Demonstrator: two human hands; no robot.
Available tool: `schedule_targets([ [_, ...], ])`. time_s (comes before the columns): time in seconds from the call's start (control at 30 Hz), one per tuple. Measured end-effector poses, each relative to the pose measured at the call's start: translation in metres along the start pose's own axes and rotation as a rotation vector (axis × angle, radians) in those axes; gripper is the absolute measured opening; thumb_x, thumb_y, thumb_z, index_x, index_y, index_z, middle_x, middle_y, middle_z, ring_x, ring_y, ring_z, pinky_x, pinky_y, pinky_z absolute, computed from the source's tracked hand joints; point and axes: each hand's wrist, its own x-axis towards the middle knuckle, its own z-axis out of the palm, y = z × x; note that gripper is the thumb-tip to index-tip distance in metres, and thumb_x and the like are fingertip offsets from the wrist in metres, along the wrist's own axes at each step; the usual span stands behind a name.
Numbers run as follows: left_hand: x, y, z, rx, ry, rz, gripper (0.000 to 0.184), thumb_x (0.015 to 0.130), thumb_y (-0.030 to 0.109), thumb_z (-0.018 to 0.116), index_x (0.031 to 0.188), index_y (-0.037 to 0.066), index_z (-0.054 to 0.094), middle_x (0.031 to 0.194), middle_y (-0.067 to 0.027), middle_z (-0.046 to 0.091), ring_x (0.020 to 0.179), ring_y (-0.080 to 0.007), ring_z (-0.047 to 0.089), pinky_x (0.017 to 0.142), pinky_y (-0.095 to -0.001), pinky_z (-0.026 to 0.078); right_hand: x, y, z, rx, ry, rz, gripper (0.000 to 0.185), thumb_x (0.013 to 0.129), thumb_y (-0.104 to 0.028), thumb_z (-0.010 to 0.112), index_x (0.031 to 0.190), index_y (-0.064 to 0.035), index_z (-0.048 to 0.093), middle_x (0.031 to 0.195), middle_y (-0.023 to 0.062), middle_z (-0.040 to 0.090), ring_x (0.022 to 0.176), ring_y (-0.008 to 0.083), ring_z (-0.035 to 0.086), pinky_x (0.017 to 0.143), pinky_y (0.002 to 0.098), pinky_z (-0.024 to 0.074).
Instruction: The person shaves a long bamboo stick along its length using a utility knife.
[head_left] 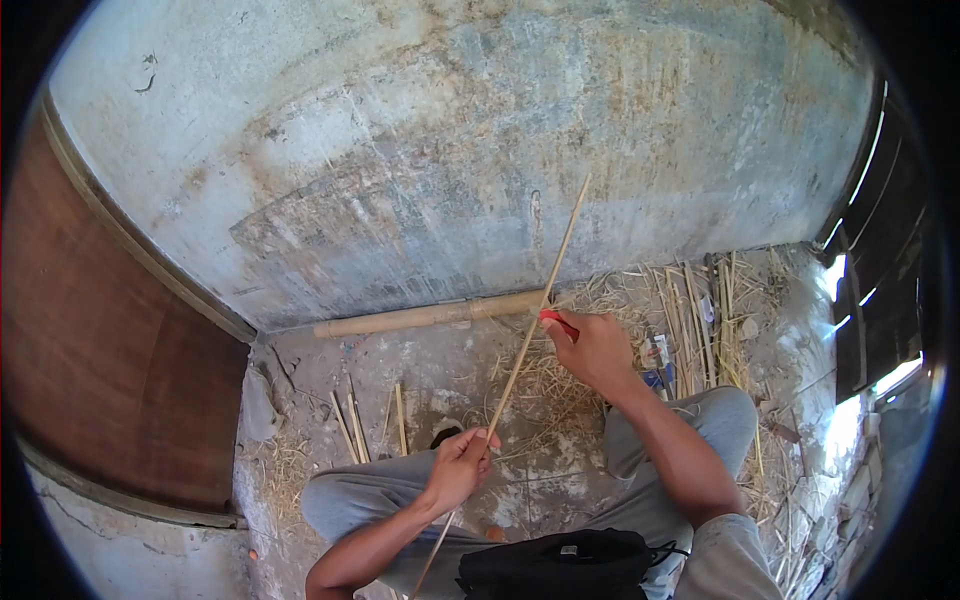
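A long, thin bamboo strip (522, 362) slants up across the middle of the head view, from my lap toward the wall. My left hand (460, 466) pinches it low down, above my crossed legs. In my right hand (598, 352) is a small red-handled tool (557, 322), held against or very close to the strip higher up. The fingers wrap around most of this tool, so its blade or working edge cannot be made out. The strip's lower end runs under my left wrist toward the bottom edge.
A thick bamboo pole (420, 317) lies along the wall (450, 150). Thin shavings (550, 400) cover the floor in front of me. Several split strips (700, 320) lie to the right, and shorter sticks (402, 420) near my left knee. A brown door panel (120, 340) is at the left.
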Motion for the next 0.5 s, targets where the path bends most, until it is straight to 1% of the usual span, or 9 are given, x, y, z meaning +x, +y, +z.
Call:
schedule_targets([
  [0.03, 0.000, -0.001, -0.002, 0.001, -0.001, 0.000, 0.027, 0.107, 0.025, 0.042, 0.096, 0.005, 0.056, 0.059, 0.0056, 0.035, 0.046, -0.0039, 0.030, 0.041, -0.0235, 0.023, 0.002, 0.001, 0.000, 0.003, -0.015, 0.008, 0.030, 0.090, -0.040, 0.064, 0.099, -0.0134, 0.075, 0.068, 0.0147, 0.067, 0.066, 0.0375, 0.067, 0.060, 0.0483, 0.0540],
  [0.13, -0.001, -0.003, -0.006, 0.017, -0.012, 0.036, 0.027, 0.107, 0.025, 0.042, 0.097, 0.005, 0.057, 0.059, 0.0053, 0.035, 0.047, -0.0040, 0.030, 0.041, -0.0234, 0.023, 0.001, -0.001, 0.000, 0.040, 0.014, 0.008, 0.030, 0.090, -0.040, 0.064, 0.098, -0.0134, 0.075, 0.068, 0.0149, 0.067, 0.065, 0.0378, 0.067, 0.062, 0.0492, 0.0540],
  [0.23, -0.003, -0.003, -0.007, 0.009, -0.039, 0.061, 0.028, 0.107, 0.025, 0.042, 0.096, 0.004, 0.057, 0.059, 0.0048, 0.036, 0.048, -0.0043, 0.031, 0.043, -0.0234, 0.025, 0.007, -0.003, -0.005, 0.073, 0.059, 0.005, 0.030, 0.089, -0.039, 0.065, 0.098, -0.0129, 0.075, 0.069, 0.0159, 0.067, 0.067, 0.0384, 0.067, 0.062, 0.0485, 0.0541],
  [0.3, -0.008, -0.007, -0.004, 0.060, -0.017, 0.097, 0.028, 0.107, 0.027, 0.042, 0.098, 0.005, 0.056, 0.059, 0.0034, 0.034, 0.046, -0.0055, 0.027, 0.043, -0.0242, 0.022, 0.013, 0.002, -0.010, 0.074, 0.069, 0.041, 0.030, 0.089, -0.039, 0.065, 0.100, -0.0130, 0.075, 0.070, 0.0167, 0.068, 0.067, 0.0387, 0.067, 0.062, 0.0481, 0.0540],
  [0.33, -0.010, -0.009, -0.004, 0.059, -0.015, 0.100, 0.028, 0.107, 0.027, 0.042, 0.098, 0.005, 0.056, 0.059, 0.0034, 0.034, 0.046, -0.0055, 0.027, 0.043, -0.0242, 0.022, 0.016, 0.004, -0.012, 0.076, 0.077, 0.076, 0.029, 0.089, -0.038, 0.065, 0.101, -0.0131, 0.075, 0.071, 0.0175, 0.068, 0.068, 0.0391, 0.067, 0.062, 0.0478, 0.0539],
  [0.4, -0.014, -0.010, -0.004, 0.127, -0.019, 0.163, 0.029, 0.108, 0.026, 0.041, 0.098, 0.004, 0.056, 0.059, 0.0036, 0.033, 0.048, -0.0058, 0.027, 0.044, -0.0244, 0.023, 0.019, 0.006, -0.015, 0.079, 0.082, 0.081, 0.030, 0.089, -0.037, 0.065, 0.102, -0.0126, 0.075, 0.072, 0.0180, 0.068, 0.068, 0.0394, 0.067, 0.062, 0.0475, 0.0538],
  [0.5, -0.023, -0.004, -0.003, 0.190, 0.018, 0.158, 0.029, 0.108, 0.025, 0.041, 0.098, 0.002, 0.056, 0.059, 0.0033, 0.033, 0.049, -0.0058, 0.027, 0.045, -0.0248, 0.024, 0.019, 0.001, -0.020, 0.103, 0.101, 0.071, 0.031, 0.089, -0.037, 0.066, 0.102, -0.0114, 0.075, 0.072, 0.0187, 0.068, 0.068, 0.0395, 0.067, 0.062, 0.0472, 0.0536],
])
